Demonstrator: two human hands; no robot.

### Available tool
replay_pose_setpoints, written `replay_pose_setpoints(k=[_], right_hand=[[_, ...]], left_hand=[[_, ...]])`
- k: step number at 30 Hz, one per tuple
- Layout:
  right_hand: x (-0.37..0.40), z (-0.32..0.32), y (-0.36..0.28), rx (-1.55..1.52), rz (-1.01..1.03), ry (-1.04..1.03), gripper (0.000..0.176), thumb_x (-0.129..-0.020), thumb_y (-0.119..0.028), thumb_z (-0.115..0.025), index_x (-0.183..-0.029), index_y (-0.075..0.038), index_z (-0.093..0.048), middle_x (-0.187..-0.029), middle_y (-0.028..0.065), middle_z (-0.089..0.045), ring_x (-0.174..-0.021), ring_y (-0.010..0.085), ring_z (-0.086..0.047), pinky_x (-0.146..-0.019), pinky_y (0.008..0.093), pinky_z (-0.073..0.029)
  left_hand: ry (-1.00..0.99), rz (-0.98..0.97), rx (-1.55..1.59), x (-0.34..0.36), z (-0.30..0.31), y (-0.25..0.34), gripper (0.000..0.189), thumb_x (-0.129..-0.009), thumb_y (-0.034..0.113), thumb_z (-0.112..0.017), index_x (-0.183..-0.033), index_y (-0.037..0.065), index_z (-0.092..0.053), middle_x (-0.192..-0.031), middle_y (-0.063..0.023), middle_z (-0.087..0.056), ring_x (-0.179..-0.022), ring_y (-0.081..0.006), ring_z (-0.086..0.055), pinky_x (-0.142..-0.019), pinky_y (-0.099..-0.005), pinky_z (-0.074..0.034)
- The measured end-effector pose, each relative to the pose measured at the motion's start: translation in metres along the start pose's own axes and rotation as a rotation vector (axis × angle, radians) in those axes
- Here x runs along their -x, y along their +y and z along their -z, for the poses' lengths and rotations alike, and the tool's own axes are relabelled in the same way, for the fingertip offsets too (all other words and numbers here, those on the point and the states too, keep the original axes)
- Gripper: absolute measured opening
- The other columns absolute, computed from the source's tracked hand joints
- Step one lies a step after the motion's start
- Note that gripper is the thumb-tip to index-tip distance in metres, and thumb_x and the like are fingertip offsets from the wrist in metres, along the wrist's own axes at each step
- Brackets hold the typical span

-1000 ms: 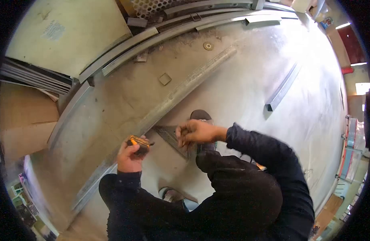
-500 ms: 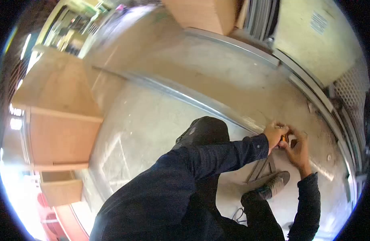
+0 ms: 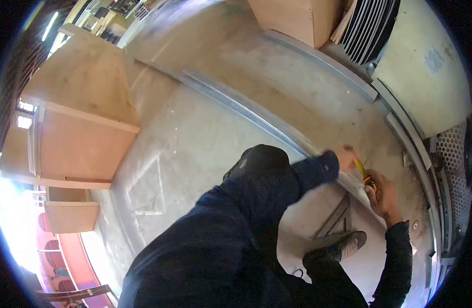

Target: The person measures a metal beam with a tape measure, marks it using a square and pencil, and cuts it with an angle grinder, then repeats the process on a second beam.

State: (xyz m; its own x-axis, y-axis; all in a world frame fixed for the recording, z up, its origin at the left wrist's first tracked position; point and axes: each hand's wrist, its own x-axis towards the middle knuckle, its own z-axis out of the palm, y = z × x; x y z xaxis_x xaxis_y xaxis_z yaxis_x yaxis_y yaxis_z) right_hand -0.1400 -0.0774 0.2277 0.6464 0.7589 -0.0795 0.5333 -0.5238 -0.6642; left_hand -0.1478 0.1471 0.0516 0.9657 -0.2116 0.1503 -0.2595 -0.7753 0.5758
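Note:
My right hand (image 3: 384, 195) is wrapped round a tape measure (image 3: 369, 181), whose black-and-orange case shows partly between the fingers. A short stretch of yellow blade (image 3: 359, 165) runs out of the case to my left hand (image 3: 346, 156). That hand is blurred, but its fingers appear closed at the blade's end. Both hands are over the right end of a long metal profile (image 3: 246, 114) lying on the floor. Below the hands, beside my shoe (image 3: 353, 245), lies a dark triangular square (image 3: 334, 218).
Wooden cabinets (image 3: 84, 143) stand on the left, and another wooden box (image 3: 284, 20) is at the top. Metal lengths (image 3: 408, 138), a pale panel (image 3: 423, 66) and perforated sheet (image 3: 451, 169) line the right side. White lines (image 3: 146, 190) mark the concrete floor.
My hands have moved apart, and yellow blade now shows between them. The tape measure case sits slightly lower in my right hand. The head view has shifted and turned a little.

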Motion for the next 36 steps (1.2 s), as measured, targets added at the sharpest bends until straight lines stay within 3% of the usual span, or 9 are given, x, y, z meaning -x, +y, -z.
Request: replay_pose_setpoints(k=[2, 6, 8, 10, 14, 20, 30, 33, 36], right_hand=[[0.008, 0.013, 0.009, 0.185, 0.001, -0.002, 0.037, -0.088, -0.021, -0.064, -0.123, -0.01, -0.058, -0.108, 0.0163, -0.069, -0.1, 0.0392, -0.065, -0.087, 0.0459, -0.053], [0.049, 0.031, 0.075, 0.227, -0.179, -0.047, 0.038, -0.084, -0.016, -0.067, -0.122, -0.009, -0.061, -0.112, 0.015, -0.068, -0.105, 0.0376, -0.064, -0.09, 0.0445, -0.052], [0.079, 0.034, 0.114, 0.265, -0.047, 0.057, 0.035, -0.083, -0.014, -0.069, -0.117, -0.009, -0.064, -0.108, 0.0143, -0.067, -0.099, 0.037, -0.064, -0.087, 0.0448, -0.052], [0.098, 0.037, 0.12, 0.28, -0.164, 0.06, 0.033, -0.082, -0.014, -0.07, -0.115, -0.01, -0.065, -0.103, 0.0138, -0.067, -0.096, 0.0365, -0.064, -0.085, 0.0452, -0.052], [0.083, 0.031, 0.09, 0.271, -0.232, -0.041, 0.031, -0.081, -0.017, -0.07, -0.112, -0.013, -0.066, -0.092, 0.0125, -0.064, -0.088, 0.0361, -0.063, -0.078, 0.0461, -0.051], [0.036, -0.015, 0.053, 0.338, -0.012, -0.15, 0.033, -0.081, -0.021, -0.071, -0.113, -0.012, -0.064, -0.093, 0.0123, -0.065, -0.087, 0.0366, -0.065, -0.074, 0.0456, -0.051], [0.099, -0.001, 0.121, 0.43, -0.182, -0.068, 0.037, -0.079, -0.019, -0.074, -0.113, -0.01, -0.063, -0.098, 0.0151, -0.063, -0.087, 0.038, -0.064, -0.076, 0.0496, -0.053], [0.103, -0.007, 0.13, 0.375, -0.296, -0.112, 0.038, -0.078, -0.018, -0.074, -0.114, -0.011, -0.063, -0.096, 0.0155, -0.062, -0.086, 0.0381, -0.064, -0.075, 0.0486, -0.053], [0.059, -0.022, 0.07, 0.351, -0.095, -0.126, 0.037, -0.081, -0.024, -0.073, -0.115, -0.011, -0.064, -0.094, 0.0158, -0.062, -0.087, 0.0389, -0.064, -0.074, 0.048, -0.053]], left_hand=[[-0.139, -0.095, -0.107, -0.015, 0.102, -0.02, 0.022, -0.091, 0.025, -0.066, -0.099, 0.005, -0.064, -0.089, -0.0135, -0.068, -0.088, -0.0328, -0.066, -0.088, -0.0435, -0.053], [0.221, -0.069, -0.242, 0.023, 0.233, -0.125, 0.018, -0.089, 0.021, -0.07, -0.098, 0.005, -0.067, -0.08, -0.0105, -0.065, -0.073, -0.0252, -0.064, -0.071, -0.0366, -0.054], [0.193, 0.328, -0.284, 0.058, 0.285, -0.194, 0.018, -0.091, 0.018, -0.067, -0.104, 0.006, -0.068, -0.094, -0.008, -0.069, -0.089, -0.0191, -0.068, -0.073, -0.034, -0.056], [0.731, 0.825, 1.064, 0.09, 0.322, -0.231, 0.023, -0.099, 0.028, -0.062, -0.11, 0.008, -0.065, -0.096, -0.006, -0.067, -0.085, -0.0172, -0.066, -0.075, -0.0318, -0.058], [0.923, 1.025, 1.157, 0.111, 0.292, -0.248, 0.021, -0.099, 0.027, -0.062, -0.109, 0.008, -0.062, -0.092, -0.0056, -0.065, -0.082, -0.0172, -0.066, -0.072, -0.033, -0.058], [0.278, 1.31, 1.44, 0.102, 0.205, -0.135, 0.027, -0.097, 0.036, -0.067, -0.105, 0.011, -0.06, -0.08, -0.0049, -0.062, -0.075, -0.0219, -0.065, -0.064, -0.0368, -0.054], [0.729, 1.303, 0.919, 0.138, 0.297, -0.306, 0.029, -0.101, 0.037, -0.057, -0.102, 0.009, -0.063, -0.086, -0.005, -0.067, -0.076, -0.0187, -0.066, -0.06, -0.0336, -0.054], [0.903, 1.256, 0.941, 0.151, 0.296, -0.332, 0.029, -0.102, 0.036, -0.054, -0.101, 0.009, -0.065, -0.088, -0.0044, -0.068, -0.077, -0.0176, -0.066, -0.06, -0.0326, -0.055], [1.05, 1.205, 1.157, 0.144, 0.263, -0.313, 0.03, -0.103, 0.039, -0.053, -0.102, 0.01, -0.064, -0.089, -0.0055, -0.067, -0.076, -0.0164, -0.064, -0.06, -0.0305, -0.053]])
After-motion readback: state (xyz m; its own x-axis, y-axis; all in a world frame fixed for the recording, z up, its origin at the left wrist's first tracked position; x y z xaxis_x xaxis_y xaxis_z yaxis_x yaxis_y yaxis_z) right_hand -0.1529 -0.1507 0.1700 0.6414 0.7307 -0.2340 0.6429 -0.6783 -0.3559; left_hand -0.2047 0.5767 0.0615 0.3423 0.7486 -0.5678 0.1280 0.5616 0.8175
